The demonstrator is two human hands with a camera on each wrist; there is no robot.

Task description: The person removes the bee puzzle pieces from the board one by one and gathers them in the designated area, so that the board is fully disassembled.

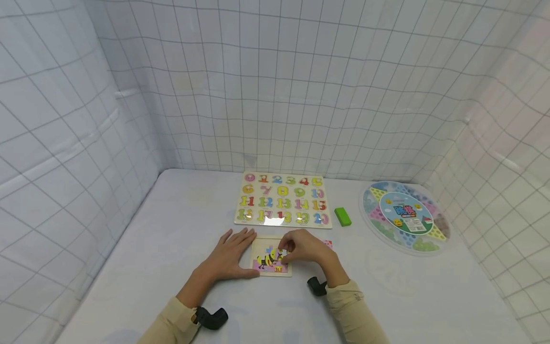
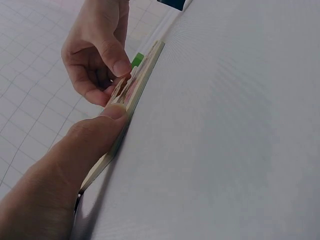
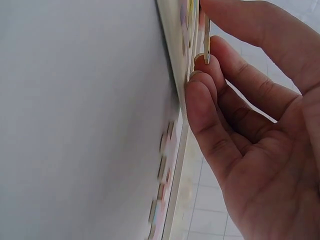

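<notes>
A small wooden jigsaw board (image 1: 259,246) with a bee picture lies on the white table, its upper part showing bare wood. My left hand (image 1: 229,257) rests at its left side, fingers extended and thumb over the lower left corner; in the left wrist view that thumb (image 2: 95,137) presses the board's edge. Over the board's right side, my right hand (image 1: 304,246) pinches a thin jigsaw piece (image 3: 207,42) between thumb and fingers, seen edge-on in the right wrist view. The piece's picture side is hidden.
Loose jigsaw pieces (image 3: 162,170) lie right of the board, partly behind my right hand in the head view. Beyond stands a number puzzle board (image 1: 283,198), with a green block (image 1: 343,216) beside it. A round board-game pack (image 1: 406,215) lies at right. Gridded white curtains surround the table.
</notes>
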